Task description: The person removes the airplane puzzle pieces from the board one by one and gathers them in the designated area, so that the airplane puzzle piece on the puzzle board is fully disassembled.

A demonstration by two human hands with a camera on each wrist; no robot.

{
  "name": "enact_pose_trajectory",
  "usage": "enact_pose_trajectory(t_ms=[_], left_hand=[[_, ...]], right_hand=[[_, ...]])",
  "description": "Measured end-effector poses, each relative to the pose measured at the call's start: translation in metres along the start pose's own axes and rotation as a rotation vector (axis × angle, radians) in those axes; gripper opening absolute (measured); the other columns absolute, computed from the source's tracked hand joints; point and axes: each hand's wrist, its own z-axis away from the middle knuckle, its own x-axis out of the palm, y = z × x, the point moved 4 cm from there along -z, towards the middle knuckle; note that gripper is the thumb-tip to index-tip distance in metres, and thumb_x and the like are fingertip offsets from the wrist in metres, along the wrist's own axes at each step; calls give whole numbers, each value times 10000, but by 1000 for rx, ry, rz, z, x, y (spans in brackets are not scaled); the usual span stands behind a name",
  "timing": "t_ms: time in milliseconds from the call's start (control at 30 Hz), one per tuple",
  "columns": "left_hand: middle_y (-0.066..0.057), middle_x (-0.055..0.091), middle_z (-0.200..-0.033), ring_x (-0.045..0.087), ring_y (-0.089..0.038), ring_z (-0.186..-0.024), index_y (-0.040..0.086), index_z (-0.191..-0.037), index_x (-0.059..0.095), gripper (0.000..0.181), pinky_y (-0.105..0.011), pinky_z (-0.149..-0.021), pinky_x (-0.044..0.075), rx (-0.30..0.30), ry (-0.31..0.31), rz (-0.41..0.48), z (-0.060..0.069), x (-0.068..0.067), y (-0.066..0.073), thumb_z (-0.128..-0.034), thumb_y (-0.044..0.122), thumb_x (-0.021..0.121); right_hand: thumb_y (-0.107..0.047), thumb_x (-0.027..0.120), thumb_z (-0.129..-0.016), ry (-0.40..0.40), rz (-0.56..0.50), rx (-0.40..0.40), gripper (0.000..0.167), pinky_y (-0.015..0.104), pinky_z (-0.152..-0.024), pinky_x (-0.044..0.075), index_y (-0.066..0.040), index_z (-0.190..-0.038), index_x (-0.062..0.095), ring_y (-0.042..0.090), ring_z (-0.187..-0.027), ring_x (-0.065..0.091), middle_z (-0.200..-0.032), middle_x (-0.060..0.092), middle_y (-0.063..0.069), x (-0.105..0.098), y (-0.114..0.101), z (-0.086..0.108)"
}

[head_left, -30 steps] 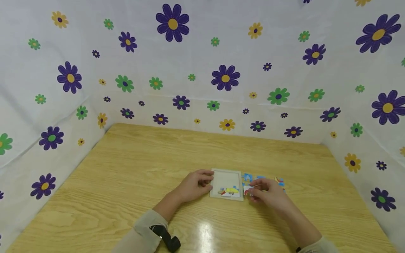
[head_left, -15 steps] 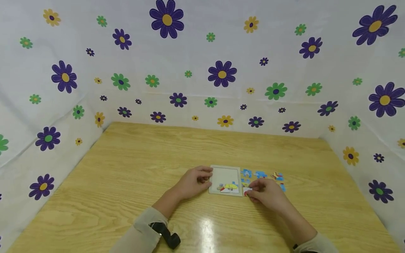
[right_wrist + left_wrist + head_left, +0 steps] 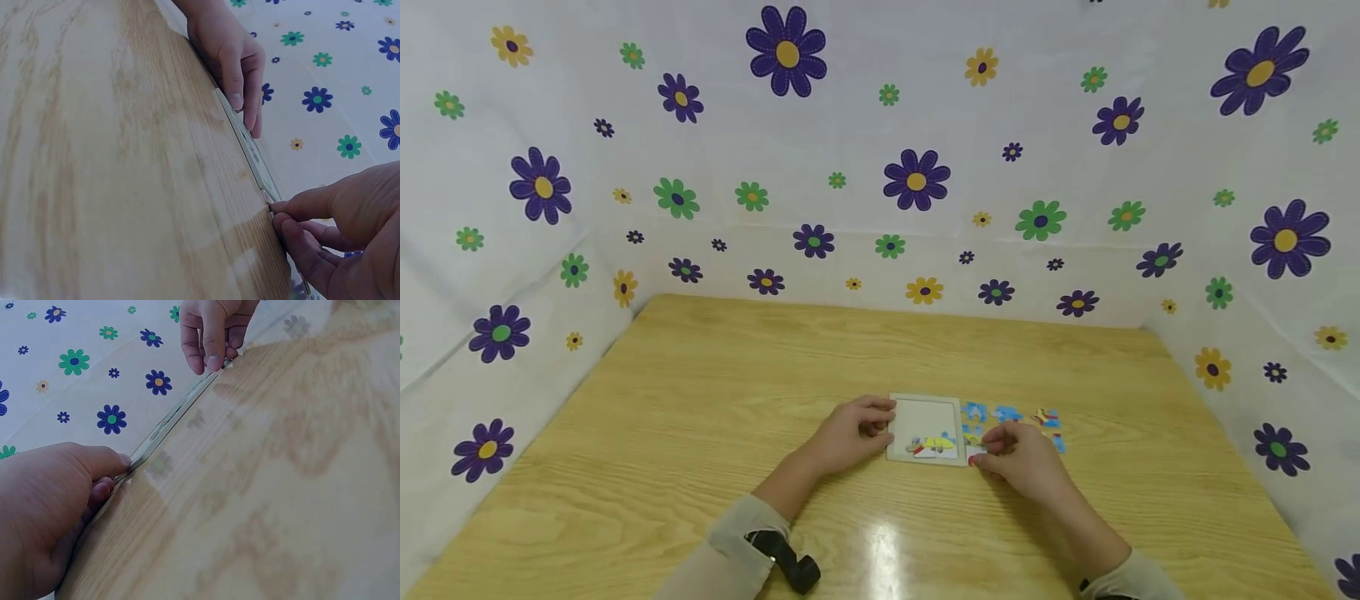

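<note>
A shallow pale puzzle tray (image 3: 923,397) lies on the table, with joined puzzle pieces (image 3: 936,446) in yellow, white and red along its near edge inside. My left hand (image 3: 850,435) holds the tray's left rim, the thumb on the near part and the fingers farther back. Just outside the right rim, my right hand (image 3: 1028,462) pinches a white puzzle piece with a red patch (image 3: 975,453) between thumb and fingers. The right wrist view shows these fingertips close against the tray's edge (image 3: 247,147). Much of the held piece is hidden by the fingers.
Several loose pieces lie right of the tray, among them a blue piece (image 3: 975,412), another blue piece (image 3: 1007,413) and a yellow-red one (image 3: 1047,417). Some are partly behind my right hand. Flower-printed cloth (image 3: 850,167) walls the wooden table (image 3: 737,375) at back and sides.
The head view has shifted slightly. My left hand stays on the tray's rim. My right hand keeps its pinch on the white and red puzzle piece, with only a slight shift of its fingers.
</note>
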Motion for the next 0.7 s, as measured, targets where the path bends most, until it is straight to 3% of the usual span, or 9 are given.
enact_pose_trajectory(t_ms=[200, 433, 700], left_hand=[[-65, 596, -1385, 590, -94, -921, 5, -1260, 681, 360, -209, -783, 526, 19, 8, -19, 0, -2, -3, -921, 120, 725], [-86, 596, -1385, 594, -100, -929, -3, -1272, 670, 369, -208, -789, 530, 22, -2, -4, 1, -2, 4, -926, 118, 719], [-106, 605, -1371, 606, -130, -935, -23, -1244, 681, 343, -212, -783, 529, 34, 5, 2, 3, -3, 5, -925, 98, 714]], right_hand=[[-210, 838, -812, -7, 8, -13, 293, 265, -667, 520, -45, -1010, 699, 157, -860, 616, -959, 682, 47, 1, -3, -1], [-229, 828, -824, -16, 55, -50, 291, 274, -685, 498, -52, -1017, 700, 149, -869, 629, -938, 702, 26, 0, -7, 2], [-151, 755, -888, -96, -90, -91, 221, 247, -629, 538, -36, -1062, 685, 148, -767, 644, -969, 659, 70, 12, -20, -2]])
